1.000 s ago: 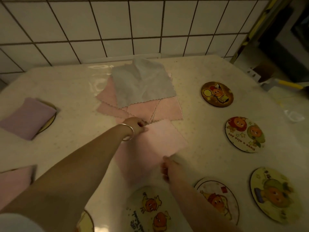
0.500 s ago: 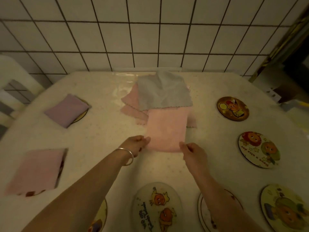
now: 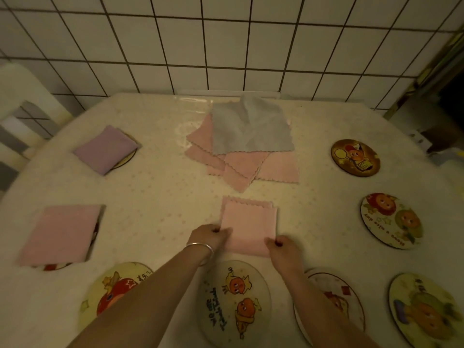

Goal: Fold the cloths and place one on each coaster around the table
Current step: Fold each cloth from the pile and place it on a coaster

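Hands pinch the folded pink cloth point(image 3: 247, 228) near the tabletop's front edge — left hand point(image 3: 213, 234) and right hand point(image 3: 281, 246) on its near corners; I risk layers slipping apart when lifting.

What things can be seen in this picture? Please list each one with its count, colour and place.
folded pink cloth: 1, pink, centre front, held by both hands
pile of unfolded cloths: 1 pile, grey on top of pink, far centre
placed cloths: 2, lilac far left, pink near left, each on a coaster
bare coasters: 6, cartoon prints, along the near edge and right side
table: 1, cream with dots
tiled wall: white, behind
chair: 1, white, far left
bracelet: 1, silver, left wrist
left hand: pinches the cloth's left edge
right hand: pinches its near right corner
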